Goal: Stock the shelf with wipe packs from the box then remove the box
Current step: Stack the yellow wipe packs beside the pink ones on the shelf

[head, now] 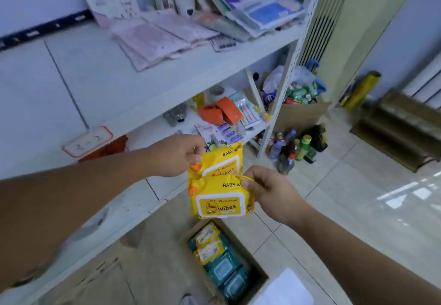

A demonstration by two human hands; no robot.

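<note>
Head view, single frame. Two yellow wipe packs are held in the air, above the box point(250, 257) and just in front of the shelf point(83, 78) edge. Upper pack point(224, 159) is pinched at its top-left corner by the left hand point(177, 155), thumb and fingers curled on the seal. Lower pack point(220, 199) is pinched at its top-right corner by the right hand point(267, 189). Lower pack overlaps the upper one in front; whether they are stuck together cannot be told. The box is seen on the floor, open, w/ more yellow packs point(207, 240) and teal packs point(224, 271) inside, so stocking is judged far from done and box removal not yet due. Step in hand, est.: both packs are to be carried up to the shelf. A bare stretch of the board is noted left of the pink flat packets point(152, 40); this is the likely spot. Corner grips are judged weak: packs hang and may swing or slip. Recommended: packs to be supported from beneath, laid flat, label up, pushed to the back, edges squared, so room is kept for the rest. Pink packets not to be nudged.
</note>
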